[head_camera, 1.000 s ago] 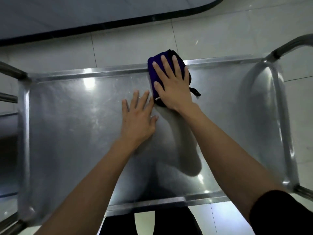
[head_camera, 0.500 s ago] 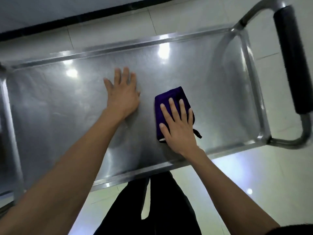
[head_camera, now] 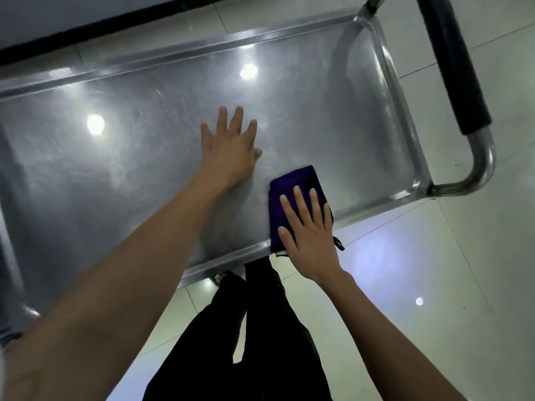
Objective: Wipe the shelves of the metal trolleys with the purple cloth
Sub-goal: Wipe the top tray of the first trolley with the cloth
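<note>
While the left hand (head_camera: pixel 228 149) lies flat on the shelf (head_camera: pixel 115 169) at centre frame, the right hand (head_camera: pixel 309 230), fingers straight, presses the soft, limp folded cloth (head_camera: pixel 292 180) at the lower-right rim, best held by palm pressure.

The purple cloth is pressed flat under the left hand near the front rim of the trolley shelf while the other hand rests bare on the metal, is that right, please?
Not quite: the head view shows the right hand pressing the purple cloth flat near the front rim of the trolley shelf, while the left hand rests bare on the metal.
</note>
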Tool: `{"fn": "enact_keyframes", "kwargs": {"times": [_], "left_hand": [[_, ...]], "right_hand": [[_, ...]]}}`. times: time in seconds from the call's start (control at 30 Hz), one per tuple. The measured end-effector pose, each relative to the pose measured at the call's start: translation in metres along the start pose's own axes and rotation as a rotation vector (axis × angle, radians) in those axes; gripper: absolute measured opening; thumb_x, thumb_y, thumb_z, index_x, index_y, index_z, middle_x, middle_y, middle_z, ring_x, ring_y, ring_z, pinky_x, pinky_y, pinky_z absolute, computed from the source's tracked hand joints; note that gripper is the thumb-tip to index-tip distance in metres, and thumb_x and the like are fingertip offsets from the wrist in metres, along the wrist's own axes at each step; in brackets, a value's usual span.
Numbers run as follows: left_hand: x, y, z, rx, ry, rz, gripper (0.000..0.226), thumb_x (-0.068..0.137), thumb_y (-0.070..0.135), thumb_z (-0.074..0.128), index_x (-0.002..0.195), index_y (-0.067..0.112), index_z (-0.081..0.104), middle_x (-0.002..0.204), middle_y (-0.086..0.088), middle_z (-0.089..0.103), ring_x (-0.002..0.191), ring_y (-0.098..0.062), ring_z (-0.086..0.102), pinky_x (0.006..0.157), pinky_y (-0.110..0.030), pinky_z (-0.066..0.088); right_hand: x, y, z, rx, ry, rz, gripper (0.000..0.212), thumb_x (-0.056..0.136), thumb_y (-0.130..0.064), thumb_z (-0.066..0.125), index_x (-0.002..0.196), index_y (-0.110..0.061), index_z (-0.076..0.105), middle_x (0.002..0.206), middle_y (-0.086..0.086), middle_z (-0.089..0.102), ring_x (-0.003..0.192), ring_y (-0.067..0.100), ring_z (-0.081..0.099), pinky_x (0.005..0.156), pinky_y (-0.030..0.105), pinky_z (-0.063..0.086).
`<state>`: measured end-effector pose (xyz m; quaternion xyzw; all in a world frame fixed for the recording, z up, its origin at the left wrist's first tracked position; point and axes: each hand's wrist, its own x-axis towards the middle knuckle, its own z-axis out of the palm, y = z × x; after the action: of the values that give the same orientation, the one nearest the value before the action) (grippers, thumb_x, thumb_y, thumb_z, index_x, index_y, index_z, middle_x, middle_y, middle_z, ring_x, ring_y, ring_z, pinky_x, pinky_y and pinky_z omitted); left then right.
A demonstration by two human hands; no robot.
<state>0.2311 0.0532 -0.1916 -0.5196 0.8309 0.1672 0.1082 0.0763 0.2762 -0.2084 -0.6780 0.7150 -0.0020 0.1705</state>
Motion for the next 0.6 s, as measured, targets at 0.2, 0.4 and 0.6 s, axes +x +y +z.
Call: {"fn": "enact_keyframes", "kwargs": {"times": [0.2,0.4,0.6], "left_hand": [[0.001,-0.004,0.007,-0.042,-0.004,-0.032,0.064,0.099,0.061,0.036,0.155,0.041,0.015,0.167,-0.013,-0.012,0.150,-0.047,-0.016,0.118,-0.069,0.002],[0.004,-0.007,0.007,0.027,0.027,-0.038,0.067,0.096,0.066,0.037,0.154,0.041,0.015,0.168,-0.013,-0.004,0.151,-0.047,-0.006,0.116,-0.069,0.013],[0.009,-0.004,0.007,0.015,-0.008,-0.091,0.077,0.095,0.067,0.038,0.158,0.033,0.008,0.168,-0.007,-0.005,0.153,-0.040,-0.009,0.119,-0.066,0.012]], "right_hand": [[0.002,0.002,-0.002,0.016,-0.023,0.041,0.059,0.106,-0.049,0.021,0.161,-0.034,0.005,0.169,-0.006,-0.005,0.155,0.024,-0.009,0.122,0.060,0.012],[0.065,0.015,-0.017,0.009,-0.021,0.013,0.060,0.106,-0.051,0.023,0.160,-0.036,0.001,0.169,-0.007,-0.009,0.154,0.022,-0.015,0.123,0.058,0.005],[0.179,0.031,-0.046,0.005,-0.013,-0.072,0.061,0.105,-0.051,0.021,0.160,-0.037,-0.002,0.168,-0.007,-0.012,0.154,0.022,-0.018,0.122,0.058,0.002]]}}
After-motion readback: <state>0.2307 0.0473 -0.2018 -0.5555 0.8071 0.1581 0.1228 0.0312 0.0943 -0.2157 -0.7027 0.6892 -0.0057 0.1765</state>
